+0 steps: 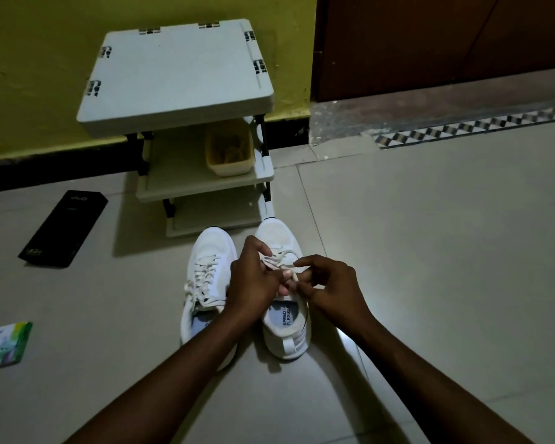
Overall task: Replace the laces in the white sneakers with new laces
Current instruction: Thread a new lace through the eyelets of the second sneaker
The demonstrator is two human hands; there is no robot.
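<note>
HANDS: left hand [253, 283] and right hand [330, 283], fingers [305, 262] clamped on lace [282, 254] | SNEAKERS: worked sneaker [285, 338] on floor [430, 251] at 12 o'clock, second sneaker [205, 251] just beside at 11 | HANDLING: lace judged soft, limp, light; best gripped near its tip | ROOM: shelf rack [173, 75] close beyond toes at 12; open floor toward 3.

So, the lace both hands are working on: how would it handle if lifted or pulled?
Probably floppy: the lace bends in loose loops between the left hand and right hand. Likely very light, being thin and flat. It looks threaded through the sneaker, so a hard pull might drag the shoe across the smooth tiled floor.
</note>
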